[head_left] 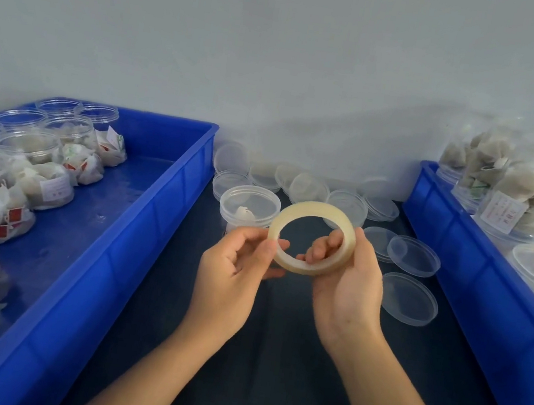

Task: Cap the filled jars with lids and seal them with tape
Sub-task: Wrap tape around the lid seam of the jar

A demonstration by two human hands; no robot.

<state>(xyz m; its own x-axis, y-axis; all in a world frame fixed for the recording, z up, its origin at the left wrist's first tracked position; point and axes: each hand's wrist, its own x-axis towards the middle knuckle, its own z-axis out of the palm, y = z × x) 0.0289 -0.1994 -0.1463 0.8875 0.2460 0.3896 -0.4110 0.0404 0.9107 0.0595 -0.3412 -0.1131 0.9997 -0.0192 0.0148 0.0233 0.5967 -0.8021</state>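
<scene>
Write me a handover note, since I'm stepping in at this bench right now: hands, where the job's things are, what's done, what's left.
Left hand pinches the tape roll at its left edge; right hand grips its right side, fingers through the core. No tape pulled free that I can see.
One capped jar stands just behind the roll on the dark table; whether it is taped I cannot tell.
Loose lids lie behind and to the right.
Left blue tray: filled jars, several uncapped.
Right blue tray: capped jars.
Left: tape this jar, then cap and seal the left tray's jars.
</scene>
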